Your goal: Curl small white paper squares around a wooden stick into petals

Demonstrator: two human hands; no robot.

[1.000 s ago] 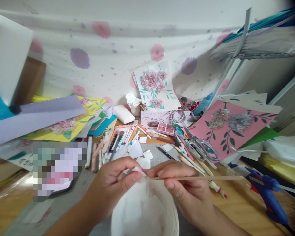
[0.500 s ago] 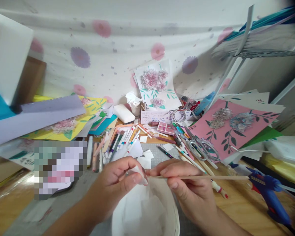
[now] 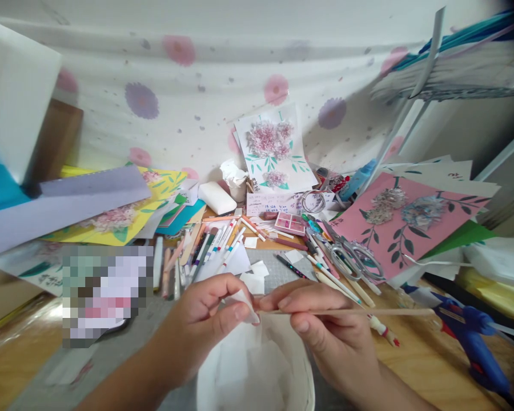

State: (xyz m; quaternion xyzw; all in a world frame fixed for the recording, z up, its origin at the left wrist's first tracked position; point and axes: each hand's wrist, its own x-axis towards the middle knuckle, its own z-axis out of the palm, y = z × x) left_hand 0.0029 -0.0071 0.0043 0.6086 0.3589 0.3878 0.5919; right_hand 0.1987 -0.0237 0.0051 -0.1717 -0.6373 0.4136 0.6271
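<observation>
Between thumb and fingers, my left hand (image 3: 216, 311) pinches a small piece of white paper (image 3: 243, 302). My right hand (image 3: 329, 319) grips a thin wooden stick (image 3: 381, 311), which lies nearly level and points off to the right. The stick's left end meets the paper at my left fingertips; my fingers partly cover that spot. Directly below both hands stands a white tub (image 3: 203, 377) with white paper pieces (image 3: 257, 365) inside.
Markers (image 3: 223, 245) and loose paper squares lie beyond the hands. Scissors (image 3: 351, 257) and a blue glue gun (image 3: 471, 331) are on the right. Flower pictures stand around: one white (image 3: 291, 171), one pink (image 3: 445, 240), one yellow (image 3: 85, 231). A pixelated patch hides something at left.
Both hands keep their grip on the paper and the stick, almost in the same place. The whole view has shifted very slightly.
</observation>
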